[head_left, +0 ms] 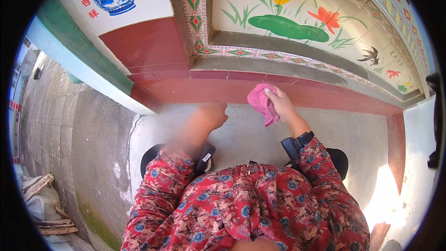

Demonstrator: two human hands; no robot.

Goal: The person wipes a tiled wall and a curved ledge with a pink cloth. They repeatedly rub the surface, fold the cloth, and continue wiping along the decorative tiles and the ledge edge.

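A crumpled pink cloth (pixel 260 101) is held in my right hand (pixel 281 103), with the thumb on top and a loose end hanging down. Both are before the red-painted base (pixel 209 90) of a tiled wall. My left hand (pixel 213 114) is curled, with no object visible in it; its fingers are partly hidden and the forearm is smeared by a blur. It lies to the left of the cloth, apart from it. Dark devices are strapped at both wrists, and floral red sleeves cover my arms.
A tiled wall panel with painted lotus flowers (pixel 289 29) rises ahead above a narrow ledge. At the left stands a green and white post edge (pixel 87 59). Beyond it, a paved yard holds split wood (pixel 57 226) and plastic bags. A white wall (pixel 416 153) bounds the right.
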